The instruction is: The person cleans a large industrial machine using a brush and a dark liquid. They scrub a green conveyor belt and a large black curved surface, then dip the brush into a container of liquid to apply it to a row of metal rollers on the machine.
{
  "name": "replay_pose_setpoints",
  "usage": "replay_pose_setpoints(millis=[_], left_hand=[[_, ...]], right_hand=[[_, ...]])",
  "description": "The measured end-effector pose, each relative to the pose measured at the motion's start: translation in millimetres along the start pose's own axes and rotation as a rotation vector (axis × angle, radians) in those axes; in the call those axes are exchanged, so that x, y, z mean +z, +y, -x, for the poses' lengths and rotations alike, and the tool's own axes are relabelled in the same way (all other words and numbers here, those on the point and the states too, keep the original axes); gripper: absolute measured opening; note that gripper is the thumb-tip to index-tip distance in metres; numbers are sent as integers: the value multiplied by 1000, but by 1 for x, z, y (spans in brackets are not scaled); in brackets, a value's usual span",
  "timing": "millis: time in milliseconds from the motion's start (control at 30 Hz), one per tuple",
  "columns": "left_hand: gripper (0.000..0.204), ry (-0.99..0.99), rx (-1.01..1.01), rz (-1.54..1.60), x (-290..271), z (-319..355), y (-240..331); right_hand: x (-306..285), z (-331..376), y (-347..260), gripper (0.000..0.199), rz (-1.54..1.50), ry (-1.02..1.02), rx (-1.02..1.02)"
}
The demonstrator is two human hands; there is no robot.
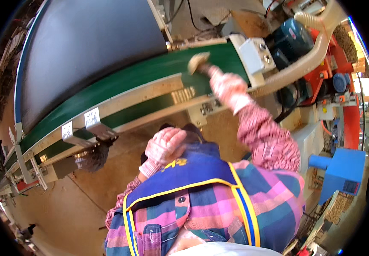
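On the right, a dark green electric motor (293,40) sits beside a pale ribbed hose (316,55), which curves between it and a red machine frame (343,62). Nearer the lower edge is a blue box (342,170) with a round spout (319,161). What looks like a dark plastic bag (94,158) shows at left.

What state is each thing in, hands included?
Green belt: running or stopped, can't tell
Brush: over the belt, contact unclear
Right hand: gloved, gripping the brush
Left hand: gloved, fingers curled, palm hidden
Pale pieces: side by side, near lane
Hose: bent
Apron: worn
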State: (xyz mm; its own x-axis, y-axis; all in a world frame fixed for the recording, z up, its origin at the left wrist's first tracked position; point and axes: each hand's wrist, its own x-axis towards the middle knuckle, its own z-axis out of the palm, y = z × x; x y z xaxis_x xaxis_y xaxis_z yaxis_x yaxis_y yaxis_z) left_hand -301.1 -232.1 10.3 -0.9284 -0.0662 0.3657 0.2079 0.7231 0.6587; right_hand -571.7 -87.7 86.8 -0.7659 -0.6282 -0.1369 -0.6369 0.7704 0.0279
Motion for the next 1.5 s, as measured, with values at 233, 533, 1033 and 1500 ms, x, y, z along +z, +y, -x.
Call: replay_pose_setpoints(millis=[233,533,1033,1500], left_hand=[[51,-21,-72,-26,3,10,1],[50,-22,-105,-29,4,26,-7],[44,-23,-89,-130,-16,12,16],[47,25,-166,-111,-4,38,-1]], right_hand=[[7,5,4,45,143,-51,34],[33,-11,27,53,-64,160,3],[2,-66,20,43,117,99,34],[15,-54,61,41,112,-122,225]])
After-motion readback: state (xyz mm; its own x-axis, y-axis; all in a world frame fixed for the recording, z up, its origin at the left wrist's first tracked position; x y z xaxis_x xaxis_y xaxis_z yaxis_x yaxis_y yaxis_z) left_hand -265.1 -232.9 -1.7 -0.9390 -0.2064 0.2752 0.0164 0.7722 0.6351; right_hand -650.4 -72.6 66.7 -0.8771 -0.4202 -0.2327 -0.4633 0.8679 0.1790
